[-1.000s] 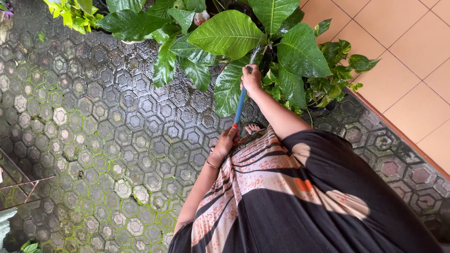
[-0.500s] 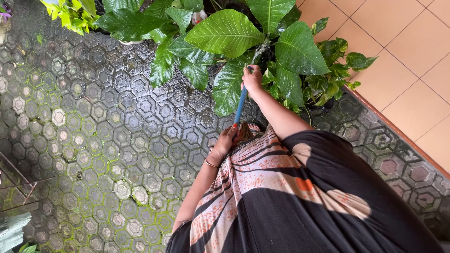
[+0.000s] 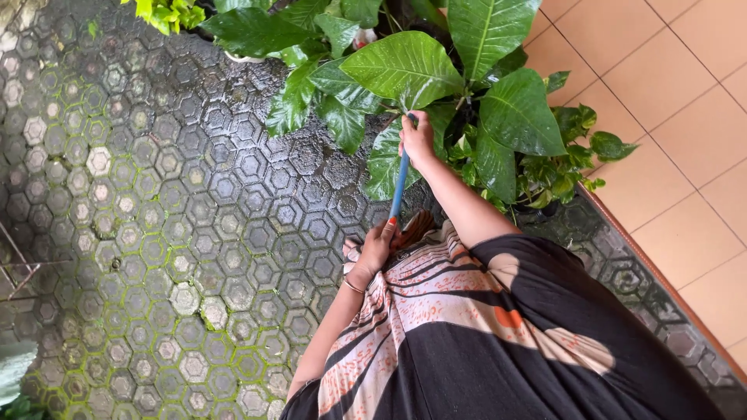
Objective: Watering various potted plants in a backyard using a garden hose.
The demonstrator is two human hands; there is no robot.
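A blue broom handle [image 3: 398,185] is gripped by both hands, the right hand [image 3: 418,140] closed high among the broad-leaved potted plant [image 3: 436,85], the left hand [image 3: 379,243] closed lower, sweeping judged under way over wet hexagonal pavers [image 3: 156,202], steady control needed.

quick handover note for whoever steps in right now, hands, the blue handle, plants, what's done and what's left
Left hand: closed around the lower end of the blue handle, close to the body.
Right hand: grips the same handle higher up, at the edge of the big-leaved plant.
Handle: runs up from the left hand into the leaves; its far end is hidden by foliage, so what it touches cannot be told.
Ground: hexagonal pavers, wet and mossy; tiled floor alongside.
Done: wet ground near the pots.
Left: cannot tell from this view.
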